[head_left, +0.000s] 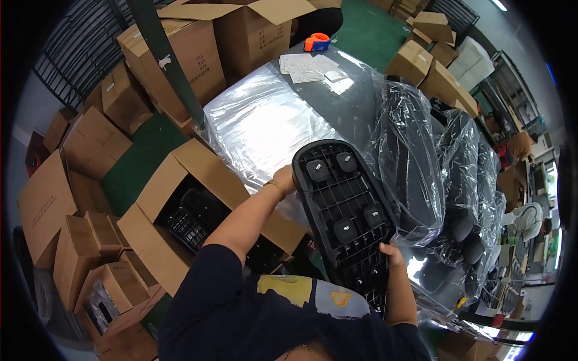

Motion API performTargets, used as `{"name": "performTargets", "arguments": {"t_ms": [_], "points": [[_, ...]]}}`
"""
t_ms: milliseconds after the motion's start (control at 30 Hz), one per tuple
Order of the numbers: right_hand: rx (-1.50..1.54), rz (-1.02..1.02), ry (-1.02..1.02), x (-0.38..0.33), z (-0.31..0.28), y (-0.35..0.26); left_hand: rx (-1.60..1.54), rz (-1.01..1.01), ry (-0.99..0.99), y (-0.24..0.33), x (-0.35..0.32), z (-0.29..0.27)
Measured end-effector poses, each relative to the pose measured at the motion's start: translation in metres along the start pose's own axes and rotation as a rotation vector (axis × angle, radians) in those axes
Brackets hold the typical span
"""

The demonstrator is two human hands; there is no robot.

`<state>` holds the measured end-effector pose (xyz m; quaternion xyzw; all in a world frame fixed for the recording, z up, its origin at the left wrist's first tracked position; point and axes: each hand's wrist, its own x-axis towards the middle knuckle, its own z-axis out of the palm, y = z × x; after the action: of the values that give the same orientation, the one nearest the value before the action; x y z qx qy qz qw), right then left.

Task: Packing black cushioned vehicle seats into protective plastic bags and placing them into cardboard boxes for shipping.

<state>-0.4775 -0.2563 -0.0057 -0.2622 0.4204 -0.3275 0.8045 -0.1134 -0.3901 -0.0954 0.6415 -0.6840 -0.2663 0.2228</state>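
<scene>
A long black plastic panel (346, 201) with rounded ends is held tilted in front of my chest. Its ribbed side faces up and carries several squarish pads, each with a light-coloured fitting in the middle. My left hand (286, 178) grips the panel's upper left edge, its fingertips hidden behind it. Lower down, my right hand (394, 256) holds the right edge, with the thumb showing on the rim. Just below my left forearm stands an open cardboard box (155, 207) with black plastic parts (201, 210) inside.
Clear plastic film (259, 120) covers part of the grey table (355, 99). Papers (310, 67) and an orange-and-blue tape dispenser (316, 41) lie at its far end. Plastic-wrapped dark parts (412, 162) line the right side. A green post (165, 60) and cardboard boxes (99, 135) stand left.
</scene>
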Motion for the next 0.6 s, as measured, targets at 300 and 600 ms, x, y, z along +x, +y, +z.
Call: {"name": "performTargets", "arguments": {"t_ms": [300,600], "points": [[-0.158,-0.073,0.013,0.004,0.044,-0.012,-1.321,-0.489,0.182,-0.018,0.019,-0.106],[-0.224,-0.169,0.040,0.035,0.085,-0.021,-1.360,-0.413,0.184,-0.034,0.003,-0.115]]}}
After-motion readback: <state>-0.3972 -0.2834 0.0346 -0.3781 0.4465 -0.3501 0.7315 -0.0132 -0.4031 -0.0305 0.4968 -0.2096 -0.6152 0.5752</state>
